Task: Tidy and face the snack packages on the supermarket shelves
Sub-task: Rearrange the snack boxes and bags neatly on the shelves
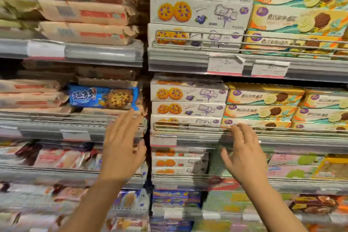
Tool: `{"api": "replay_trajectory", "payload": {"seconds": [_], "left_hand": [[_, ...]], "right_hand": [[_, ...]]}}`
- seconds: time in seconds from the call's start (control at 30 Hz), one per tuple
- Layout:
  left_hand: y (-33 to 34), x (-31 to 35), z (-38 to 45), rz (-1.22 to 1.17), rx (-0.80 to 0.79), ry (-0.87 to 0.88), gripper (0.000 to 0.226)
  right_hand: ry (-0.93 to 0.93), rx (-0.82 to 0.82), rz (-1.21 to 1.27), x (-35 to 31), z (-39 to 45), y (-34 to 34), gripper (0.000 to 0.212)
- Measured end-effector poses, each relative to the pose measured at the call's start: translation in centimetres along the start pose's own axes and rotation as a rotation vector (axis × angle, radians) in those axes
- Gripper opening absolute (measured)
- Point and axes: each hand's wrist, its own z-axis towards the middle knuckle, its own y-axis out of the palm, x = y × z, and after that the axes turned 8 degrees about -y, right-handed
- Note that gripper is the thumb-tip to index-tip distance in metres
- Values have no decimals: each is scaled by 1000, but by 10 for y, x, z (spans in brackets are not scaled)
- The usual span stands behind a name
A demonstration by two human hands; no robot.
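A blue cookie packet lies among pink-beige snack packets on the middle left shelf. My left hand is raised just below it, fingers straight and spread, holding nothing. My right hand hovers in front of the middle right shelf rail, fingers relaxed and empty, below white boxes with orange cookies and yellow boxes with chocolate cookies. The whole view is motion-blurred.
Above, more pink-beige packets, white cookie boxes and yellow boxes are stacked behind a wire rail. Price tags hang on the shelf edge. Lower shelves carry mixed snack bags and boxes.
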Motion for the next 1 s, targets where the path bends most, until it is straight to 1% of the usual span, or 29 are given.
{"api": "replay_trajectory", "payload": {"seconds": [0.13, 0.23, 0.33, 0.47, 0.53, 0.6, 0.63, 0.7, 0.8, 0.87, 0.93, 1.0], "left_hand": [[-7, -88, -36, 107, -67, -127, 77], [-16, -128, -49, 160, -66, -130, 78], [-28, -155, -43, 175, -71, -95, 75], [-40, -178, -21, 193, -132, -171, 81], [-41, -185, -13, 189, -149, -187, 82], [-39, -190, -11, 192, -157, -180, 83], [-38, -192, -11, 197, -152, -168, 85], [-38, -196, -12, 212, -135, -146, 89], [-40, -201, -12, 242, -127, -120, 98], [-40, -205, -12, 260, -139, -93, 99], [-40, -207, -13, 268, -144, -81, 99], [-40, -207, -13, 274, -151, -82, 99]], "right_hand": [[137, 76, 21, -20, 7, 9, 68], [203, 153, 47, -37, 11, 13, 63], [257, 177, 55, -47, 9, 16, 66], [325, 125, 106, -53, 7, 17, 76], [384, 121, 138, -65, 7, 16, 76], [429, 167, 169, -88, 5, 18, 68], [413, 204, 183, -102, 2, 21, 61], [308, 250, 215, -135, -6, 31, 49], [102, 223, 327, -190, -12, 46, 35], [-48, 167, 370, -228, -12, 56, 25], [-176, 77, 365, -261, -13, 72, 21], [-234, -53, 361, -281, -16, 94, 21]]}}
